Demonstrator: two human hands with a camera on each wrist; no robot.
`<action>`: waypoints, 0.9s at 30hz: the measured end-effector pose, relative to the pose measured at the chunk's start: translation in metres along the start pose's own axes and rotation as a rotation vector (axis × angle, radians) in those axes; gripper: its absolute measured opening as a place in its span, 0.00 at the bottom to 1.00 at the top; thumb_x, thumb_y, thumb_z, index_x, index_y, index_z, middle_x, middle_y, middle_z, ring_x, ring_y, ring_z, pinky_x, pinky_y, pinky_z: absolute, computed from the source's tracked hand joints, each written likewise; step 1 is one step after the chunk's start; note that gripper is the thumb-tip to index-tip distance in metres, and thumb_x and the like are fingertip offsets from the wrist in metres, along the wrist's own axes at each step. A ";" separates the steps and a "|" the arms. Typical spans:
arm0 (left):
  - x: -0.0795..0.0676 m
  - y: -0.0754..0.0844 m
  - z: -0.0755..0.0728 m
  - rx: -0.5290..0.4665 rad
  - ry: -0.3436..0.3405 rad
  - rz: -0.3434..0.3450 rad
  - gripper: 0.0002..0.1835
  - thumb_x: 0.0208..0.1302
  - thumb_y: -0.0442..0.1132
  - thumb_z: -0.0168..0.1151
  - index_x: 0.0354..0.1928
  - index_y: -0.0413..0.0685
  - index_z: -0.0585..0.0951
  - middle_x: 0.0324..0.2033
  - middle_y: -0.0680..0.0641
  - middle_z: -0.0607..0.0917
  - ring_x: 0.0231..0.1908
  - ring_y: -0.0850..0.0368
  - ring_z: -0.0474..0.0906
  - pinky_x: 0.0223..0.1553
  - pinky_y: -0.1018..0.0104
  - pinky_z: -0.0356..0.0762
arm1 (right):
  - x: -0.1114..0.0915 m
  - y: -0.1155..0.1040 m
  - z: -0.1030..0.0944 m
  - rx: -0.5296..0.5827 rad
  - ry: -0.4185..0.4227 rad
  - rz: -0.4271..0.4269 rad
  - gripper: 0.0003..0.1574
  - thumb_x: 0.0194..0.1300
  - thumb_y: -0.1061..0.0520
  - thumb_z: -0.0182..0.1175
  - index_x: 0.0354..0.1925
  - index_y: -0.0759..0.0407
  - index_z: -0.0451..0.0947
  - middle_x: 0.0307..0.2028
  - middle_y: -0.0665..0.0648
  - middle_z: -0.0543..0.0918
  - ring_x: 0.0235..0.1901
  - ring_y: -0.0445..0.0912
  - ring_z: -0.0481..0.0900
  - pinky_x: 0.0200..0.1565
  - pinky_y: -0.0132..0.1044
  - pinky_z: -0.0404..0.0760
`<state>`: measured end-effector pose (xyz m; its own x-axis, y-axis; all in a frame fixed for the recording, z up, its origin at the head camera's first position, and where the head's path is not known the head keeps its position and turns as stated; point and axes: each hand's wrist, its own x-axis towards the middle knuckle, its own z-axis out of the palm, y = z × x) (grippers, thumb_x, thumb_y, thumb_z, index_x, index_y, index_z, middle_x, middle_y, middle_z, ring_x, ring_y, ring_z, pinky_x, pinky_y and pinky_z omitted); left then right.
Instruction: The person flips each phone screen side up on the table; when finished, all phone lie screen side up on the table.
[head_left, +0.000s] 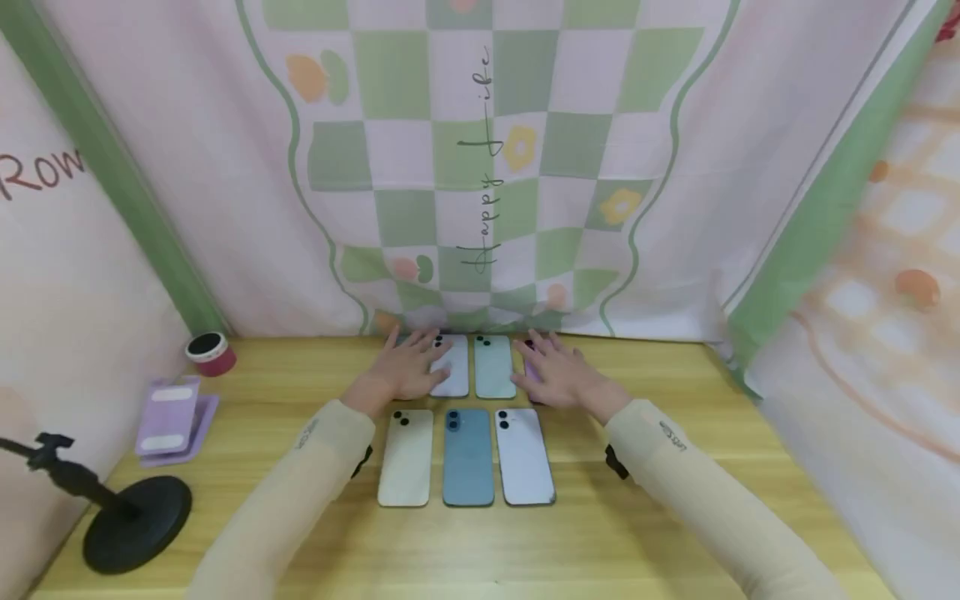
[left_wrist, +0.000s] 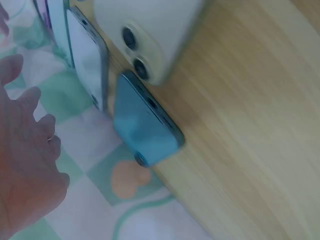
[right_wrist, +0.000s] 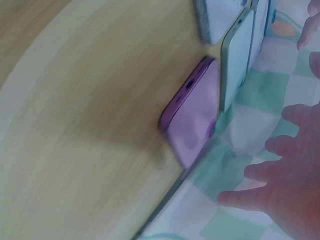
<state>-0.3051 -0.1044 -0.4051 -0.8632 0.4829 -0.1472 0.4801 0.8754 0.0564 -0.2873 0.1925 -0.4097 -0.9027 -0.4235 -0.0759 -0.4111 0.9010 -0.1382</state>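
Two rows of phones lie face down on the wooden table. My left hand (head_left: 401, 371) is spread above the left end of the back row, largely hiding a teal phone (left_wrist: 147, 120); beside it lies a pale lavender phone (head_left: 454, 375). A mint phone (head_left: 492, 371) sits between my hands. Over the purple phone (right_wrist: 195, 115) at the right end is my right hand (head_left: 561, 372), fingers spread. Both wrist views show a gap between each hand and the phones. The front row has a cream phone (head_left: 406, 467), a blue phone (head_left: 468, 467) and a whitish phone (head_left: 527, 467).
A checked curtain (head_left: 465, 208) hangs along the table's back edge. On the left stand a black round stand base (head_left: 138, 525), a purple folding holder (head_left: 168, 421) and a pink jar (head_left: 212, 354) with a black top. Bare wood (head_left: 697, 483) shows at right.
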 end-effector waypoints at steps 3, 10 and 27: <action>0.008 0.009 -0.003 -0.011 -0.015 -0.004 0.34 0.82 0.61 0.35 0.84 0.61 0.52 0.85 0.45 0.49 0.85 0.44 0.41 0.83 0.35 0.33 | -0.003 0.008 0.001 0.001 -0.011 0.010 0.47 0.80 0.31 0.41 0.83 0.54 0.50 0.83 0.69 0.48 0.80 0.74 0.50 0.70 0.81 0.57; 0.040 0.046 0.001 -0.041 -0.020 0.049 0.37 0.81 0.61 0.41 0.84 0.57 0.51 0.84 0.44 0.52 0.85 0.44 0.41 0.84 0.39 0.35 | -0.018 0.026 0.009 0.042 -0.062 0.034 0.47 0.79 0.35 0.47 0.82 0.58 0.51 0.82 0.72 0.50 0.78 0.76 0.53 0.75 0.75 0.54; 0.079 0.089 0.032 -0.308 -0.084 0.028 0.36 0.77 0.52 0.50 0.83 0.60 0.56 0.84 0.48 0.53 0.85 0.47 0.40 0.84 0.39 0.30 | -0.022 0.040 0.033 0.057 -0.091 0.017 0.51 0.74 0.34 0.56 0.80 0.60 0.57 0.80 0.72 0.55 0.78 0.70 0.59 0.77 0.66 0.61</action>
<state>-0.3252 0.0113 -0.4430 -0.8282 0.5150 -0.2213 0.4230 0.8332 0.3561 -0.2799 0.2348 -0.4466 -0.8932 -0.4171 -0.1679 -0.3855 0.9026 -0.1914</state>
